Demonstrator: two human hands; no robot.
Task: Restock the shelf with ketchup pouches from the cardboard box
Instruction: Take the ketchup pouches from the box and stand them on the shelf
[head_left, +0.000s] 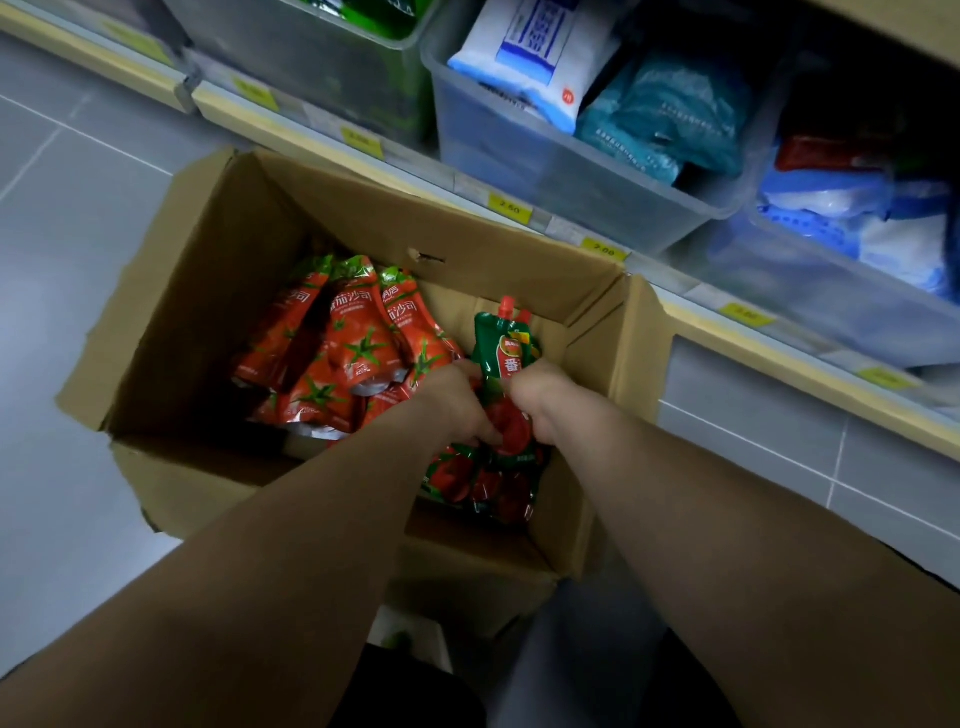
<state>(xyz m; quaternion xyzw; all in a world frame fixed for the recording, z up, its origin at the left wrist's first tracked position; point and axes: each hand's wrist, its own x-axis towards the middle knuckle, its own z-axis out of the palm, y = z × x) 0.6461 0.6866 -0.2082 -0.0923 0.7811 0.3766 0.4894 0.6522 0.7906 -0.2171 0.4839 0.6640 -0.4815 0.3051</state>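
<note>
Both hands down in the box. Left hand (454, 402) and right hand (543, 397) each clenched on the same green-and-red ketchup pouch with a red spout cap (503, 345), held upright, one hand per side. More green-and-red pouches (483, 483) lie under it at the box's right end. A pile of orange-red tomato-print pouches (358, 343) fills the left part. Open brown cardboard box (218, 270) sits on grey tiled floor (78, 208), just beside the pale wooden shelf (727, 317). Yellow price tags (510, 207) on the shelf edge; clear plastic bin (571, 176) on it holds white-and-blue bags (540, 47).
</note>
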